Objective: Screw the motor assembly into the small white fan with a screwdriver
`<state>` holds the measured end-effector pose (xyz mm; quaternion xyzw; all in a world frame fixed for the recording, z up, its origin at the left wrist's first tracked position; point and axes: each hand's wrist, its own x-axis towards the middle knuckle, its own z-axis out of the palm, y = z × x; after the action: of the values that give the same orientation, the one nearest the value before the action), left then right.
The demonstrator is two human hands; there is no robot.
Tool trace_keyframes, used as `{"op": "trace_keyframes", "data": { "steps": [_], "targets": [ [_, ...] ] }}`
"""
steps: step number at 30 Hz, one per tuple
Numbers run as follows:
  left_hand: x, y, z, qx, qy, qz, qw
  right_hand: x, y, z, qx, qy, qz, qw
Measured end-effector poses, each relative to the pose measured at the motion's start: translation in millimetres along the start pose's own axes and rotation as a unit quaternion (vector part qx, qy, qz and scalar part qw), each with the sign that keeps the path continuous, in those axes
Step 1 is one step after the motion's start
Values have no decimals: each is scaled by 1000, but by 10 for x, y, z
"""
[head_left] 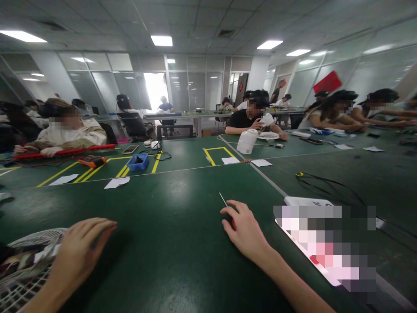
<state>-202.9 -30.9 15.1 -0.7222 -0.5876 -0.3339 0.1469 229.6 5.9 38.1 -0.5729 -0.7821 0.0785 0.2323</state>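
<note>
My right hand [246,230] rests low over the green tabletop [163,226], its fingers curled around the red handle of a screwdriver [223,199]. The thin metal shaft points away from me and slightly left; most of the handle is hidden under the fingers. My left hand [81,245] hovers beside a white mesh basket [19,298] at the lower left, partly in front of its right side. Its fingers are stretched out with nothing in them. Inside the basket lie dark and pale items that I cannot make out.
Right of my right arm lies a white flat item [308,201], mostly pixelated. A black cable [335,181] runs behind it. Farther off are a blue tray [138,162], an orange-black tool [92,161], paper slips [117,182] and a white cylindrical housing [246,141]. Several people sit around the tables.
</note>
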Motion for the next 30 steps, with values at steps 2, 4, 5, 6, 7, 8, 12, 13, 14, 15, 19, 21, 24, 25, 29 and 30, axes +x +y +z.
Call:
{"op": "trace_keyframes", "data": {
  "steps": [2, 4, 5, 6, 7, 8, 12, 13, 14, 15, 19, 21, 24, 25, 29, 30],
  "targets": [
    [38, 246, 345, -27, -39, 70, 996, -33, -106, 120, 23, 10, -58, 998],
    [81, 582, 651, -63, -65, 89, 992, -72, -196, 242, 51, 4, -112, 992],
    [107, 760, 774, -83, -70, 91, 990, -90, -230, 302, 62, 2, -129, 990],
    [135, 932, 875, -103, -82, 87, 987, -106, -256, 359, 68, 0, -146, 987],
    [165, 1090, 956, -125, -100, 83, 984, -120, -273, 412, 73, -2, -157, 985],
    [193, 1229, 1020, -146, -122, 82, 978, -131, -283, 460, 74, -1, -162, 984],
    [272, 1570, 1169, -174, -153, 87, 969, -158, -286, 577, 69, -16, -160, 985],
    [282, 1608, 1192, -176, -158, 87, 968, -161, -285, 588, 67, -16, -158, 985],
    [290, 1632, 1212, -178, -161, 86, 967, -163, -285, 595, 65, -13, -156, 986],
    [296, 1645, 1229, -179, -163, 85, 967, -164, -286, 599, 64, -11, -153, 986],
    [306, 1649, 1260, -176, -171, 82, 966, -164, -289, 608, 65, -8, -140, 988],
    [300, 1650, 1263, -172, -175, 82, 966, -163, -290, 611, 62, -12, -137, 988],
    [277, 1664, 1268, -167, -180, 82, 966, -161, -292, 611, 55, -17, -132, 990],
    [269, 1671, 1271, -165, -183, 83, 966, -161, -293, 610, 53, -17, -129, 990],
    [245, 1674, 1279, -149, -220, 97, 959, -165, -295, 605, 53, -15, -124, 991],
    [241, 1666, 1277, -144, -231, 102, 957, -166, -295, 604, 53, -15, -123, 991]
  ]
}}
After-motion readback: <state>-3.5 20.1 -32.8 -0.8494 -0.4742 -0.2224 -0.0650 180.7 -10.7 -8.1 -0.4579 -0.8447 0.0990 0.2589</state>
